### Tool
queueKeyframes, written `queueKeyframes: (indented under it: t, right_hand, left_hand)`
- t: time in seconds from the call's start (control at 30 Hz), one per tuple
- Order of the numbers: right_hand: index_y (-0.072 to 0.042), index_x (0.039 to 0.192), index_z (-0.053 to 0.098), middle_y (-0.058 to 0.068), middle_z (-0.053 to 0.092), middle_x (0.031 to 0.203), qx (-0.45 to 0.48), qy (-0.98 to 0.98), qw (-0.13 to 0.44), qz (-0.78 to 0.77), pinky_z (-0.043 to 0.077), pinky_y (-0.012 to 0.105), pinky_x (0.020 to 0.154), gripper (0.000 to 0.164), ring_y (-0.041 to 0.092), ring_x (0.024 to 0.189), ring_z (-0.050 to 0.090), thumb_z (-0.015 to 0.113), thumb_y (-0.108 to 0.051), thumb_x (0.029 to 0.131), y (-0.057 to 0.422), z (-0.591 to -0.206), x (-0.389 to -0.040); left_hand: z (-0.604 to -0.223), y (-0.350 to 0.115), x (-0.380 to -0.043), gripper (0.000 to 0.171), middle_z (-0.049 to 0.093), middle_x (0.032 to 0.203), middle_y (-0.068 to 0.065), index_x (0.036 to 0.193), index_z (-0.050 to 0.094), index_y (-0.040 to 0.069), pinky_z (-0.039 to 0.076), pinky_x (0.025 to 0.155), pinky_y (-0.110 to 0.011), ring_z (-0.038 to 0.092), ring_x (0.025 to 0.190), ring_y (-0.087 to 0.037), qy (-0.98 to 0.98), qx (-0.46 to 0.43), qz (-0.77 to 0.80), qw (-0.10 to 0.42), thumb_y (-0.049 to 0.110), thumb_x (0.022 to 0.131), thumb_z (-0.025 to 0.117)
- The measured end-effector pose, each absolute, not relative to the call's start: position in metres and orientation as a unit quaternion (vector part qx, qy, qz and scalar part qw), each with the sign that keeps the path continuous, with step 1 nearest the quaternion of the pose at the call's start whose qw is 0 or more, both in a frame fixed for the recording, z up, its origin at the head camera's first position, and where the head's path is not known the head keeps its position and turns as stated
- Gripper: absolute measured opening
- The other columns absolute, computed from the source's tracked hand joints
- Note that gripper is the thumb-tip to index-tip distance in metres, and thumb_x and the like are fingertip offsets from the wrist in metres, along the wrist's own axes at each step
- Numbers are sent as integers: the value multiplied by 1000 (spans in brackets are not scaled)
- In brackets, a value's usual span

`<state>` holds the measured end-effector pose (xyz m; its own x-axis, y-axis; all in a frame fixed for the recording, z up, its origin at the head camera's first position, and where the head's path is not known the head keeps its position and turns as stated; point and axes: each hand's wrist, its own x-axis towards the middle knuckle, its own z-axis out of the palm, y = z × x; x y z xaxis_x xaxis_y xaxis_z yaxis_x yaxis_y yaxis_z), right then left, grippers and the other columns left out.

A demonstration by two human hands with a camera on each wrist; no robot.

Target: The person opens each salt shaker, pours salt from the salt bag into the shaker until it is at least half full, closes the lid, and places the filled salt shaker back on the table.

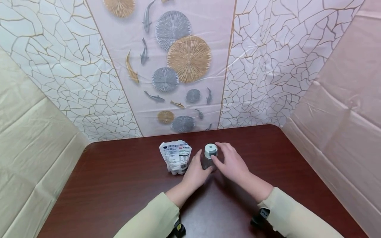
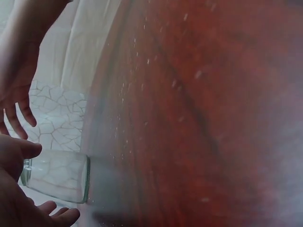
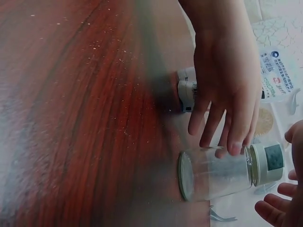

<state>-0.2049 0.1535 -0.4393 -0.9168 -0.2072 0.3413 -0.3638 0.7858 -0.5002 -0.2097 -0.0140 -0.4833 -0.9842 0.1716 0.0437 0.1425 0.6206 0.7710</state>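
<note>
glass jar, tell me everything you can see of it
The jar, see-through glass with no contents visible, wears a white lid bearing a dark grey-green patch. It stands upright on the brown table, right of the white bag, between the left hand and right hand; whether either touches it is unclear.

Jar on table between hands, pouch left of jar, backdrop behind table

A red-brown table stands between 2 plain cloths, before a backdrop printed with fish.
</note>
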Motion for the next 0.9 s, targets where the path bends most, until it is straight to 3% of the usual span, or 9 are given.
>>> queueKeyframes:
  t: [0.23, 0.47, 0.9]
  right_hand:
    - [-3, 140, 50, 14, 53, 132, 147, -931, 131, 309, 44, 47, 100, 58, 29, 125, 49, 65, -35, 95, 141, -441, -211]
    - [-5, 139, 53, 14, 55, 128, 126, -936, 124, 304, 45, 47, 98, 57, 31, 122, 51, 64, -39, 95, 134, -441, -217]
    - [-9, 137, 57, 13, 57, 123, 113, -945, 116, 284, 48, 47, 92, 52, 31, 114, 55, 62, -42, 96, 132, -444, -221]
  left_hand:
    - [-485, -6, -223, 82, 46, 147, -19, 153, 31, 4, 43, 103, -48, 48, 131, -31, 907, 82, 412, 10, 38, 89, 70]
    - [-485, -2, -227, 78, 56, 138, -16, 150, 35, 4, 48, 96, -47, 58, 120, -34, 908, 91, 409, -11, 33, 87, 72]
    - [-487, -3, -227, 67, 59, 131, -14, 143, 46, 9, 47, 96, -45, 57, 119, -29, 907, 97, 409, 1, 30, 86, 74]
